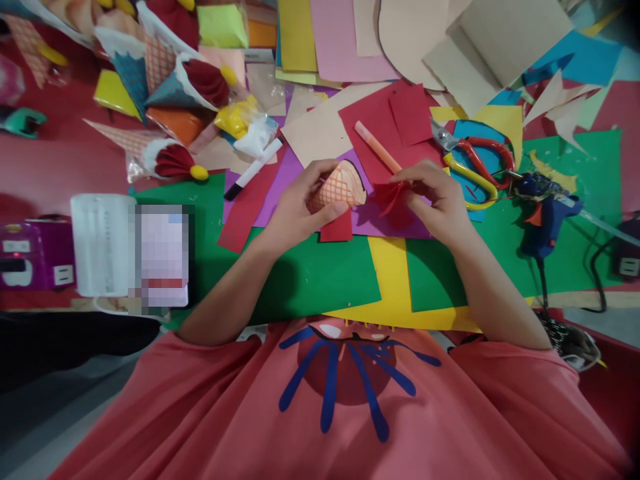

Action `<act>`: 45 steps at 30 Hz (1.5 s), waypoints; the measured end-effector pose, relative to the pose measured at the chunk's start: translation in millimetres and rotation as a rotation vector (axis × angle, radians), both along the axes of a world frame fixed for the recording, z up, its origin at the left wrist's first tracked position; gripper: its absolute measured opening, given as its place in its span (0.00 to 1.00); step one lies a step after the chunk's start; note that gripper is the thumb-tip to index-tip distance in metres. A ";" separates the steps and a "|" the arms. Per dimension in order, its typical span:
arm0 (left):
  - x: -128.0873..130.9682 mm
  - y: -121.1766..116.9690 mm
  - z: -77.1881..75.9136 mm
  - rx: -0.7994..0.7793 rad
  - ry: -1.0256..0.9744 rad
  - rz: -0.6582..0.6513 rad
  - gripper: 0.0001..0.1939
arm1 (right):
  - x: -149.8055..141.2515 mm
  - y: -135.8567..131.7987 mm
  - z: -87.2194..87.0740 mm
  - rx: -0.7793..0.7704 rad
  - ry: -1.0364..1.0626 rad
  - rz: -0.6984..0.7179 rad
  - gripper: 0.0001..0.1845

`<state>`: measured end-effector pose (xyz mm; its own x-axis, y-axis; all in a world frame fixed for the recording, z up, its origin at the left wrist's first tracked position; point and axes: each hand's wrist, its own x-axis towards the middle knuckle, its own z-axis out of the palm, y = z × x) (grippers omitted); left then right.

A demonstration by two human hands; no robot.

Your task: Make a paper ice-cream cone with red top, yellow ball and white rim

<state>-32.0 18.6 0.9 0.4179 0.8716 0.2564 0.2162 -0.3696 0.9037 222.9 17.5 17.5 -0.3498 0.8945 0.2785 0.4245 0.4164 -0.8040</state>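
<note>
My left hand (295, 210) is closed around a small orange paper cone with a red grid pattern (339, 189), holding it just above the table. My right hand (435, 197) pinches a piece of pleated red paper (393, 199) right beside the cone's wide end. Both hands hover over a purple sheet (385, 223) and a green sheet (310, 273). A small red paper scrap (336, 230) lies under the cone. An orange marker (376, 147) rests on a red sheet just beyond my hands.
Red-and-yellow scissors (475, 167) and a blue glue gun (543, 213) lie to the right. Several finished paper cones (170, 157) are piled at upper left, with a black-and-white pen (253, 170) nearby. A clear plastic container (103, 243) stands at left. Coloured sheets cover the far side.
</note>
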 end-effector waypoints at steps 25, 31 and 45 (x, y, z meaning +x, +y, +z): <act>3.6 -2.7 2.1 0.106 0.183 0.007 0.27 | -8.1 -22.1 4.6 0.157 -0.148 -0.042 0.12; 4.6 -2.9 2.7 0.144 0.186 -0.011 0.27 | -12.3 -21.4 5.9 0.355 -0.096 -0.018 0.13; 4.0 -2.1 0.8 0.169 0.204 -0.032 0.26 | -14.4 -22.9 0.0 0.285 -0.049 -0.013 0.16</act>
